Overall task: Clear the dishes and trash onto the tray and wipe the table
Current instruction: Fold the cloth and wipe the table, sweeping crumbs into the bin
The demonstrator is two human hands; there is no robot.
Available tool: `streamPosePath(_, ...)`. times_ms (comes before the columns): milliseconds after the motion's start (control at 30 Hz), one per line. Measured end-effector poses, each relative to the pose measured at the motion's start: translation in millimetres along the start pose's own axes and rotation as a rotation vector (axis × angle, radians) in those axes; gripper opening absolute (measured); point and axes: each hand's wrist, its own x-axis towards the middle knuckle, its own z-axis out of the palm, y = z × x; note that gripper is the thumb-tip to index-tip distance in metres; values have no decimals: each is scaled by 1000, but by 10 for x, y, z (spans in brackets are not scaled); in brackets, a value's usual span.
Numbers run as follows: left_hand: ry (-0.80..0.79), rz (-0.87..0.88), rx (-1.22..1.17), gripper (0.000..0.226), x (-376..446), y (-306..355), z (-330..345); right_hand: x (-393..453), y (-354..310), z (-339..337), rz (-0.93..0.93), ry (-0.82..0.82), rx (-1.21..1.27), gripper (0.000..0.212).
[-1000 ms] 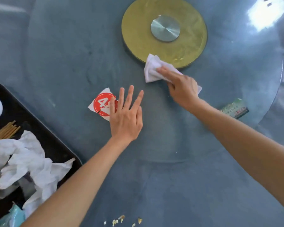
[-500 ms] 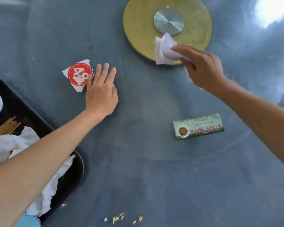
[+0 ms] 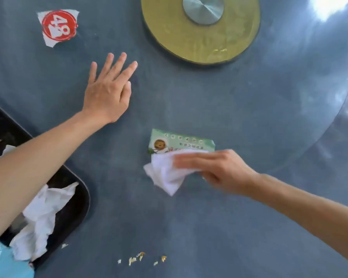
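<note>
Head view shows a crumpled white cloth (image 3: 168, 173) pressed to the grey table (image 3: 209, 227), bunched under the right hand (image 3: 219, 169), whose fingers (image 3: 191, 162) close over its top edge. It overlaps the near edge of the green packet (image 3: 181, 142). Left of the packet, the left hand (image 3: 109, 91) lies flat, fingers spread, holding nothing.
</note>
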Motion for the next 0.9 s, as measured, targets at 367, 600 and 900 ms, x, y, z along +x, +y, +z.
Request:
streamPosePath(367, 37, 3, -11, 57, -574, 1047, 409, 961, 866, -458, 624, 391, -321, 54)
streamPosePath(600, -7, 116, 22, 56, -331, 356, 234, -193, -114, 395, -76, -66, -86, 77)
streamPosePath(900, -56, -35, -125, 57, -577, 811, 196, 735, 1600, -1199, 826, 545, -320, 45)
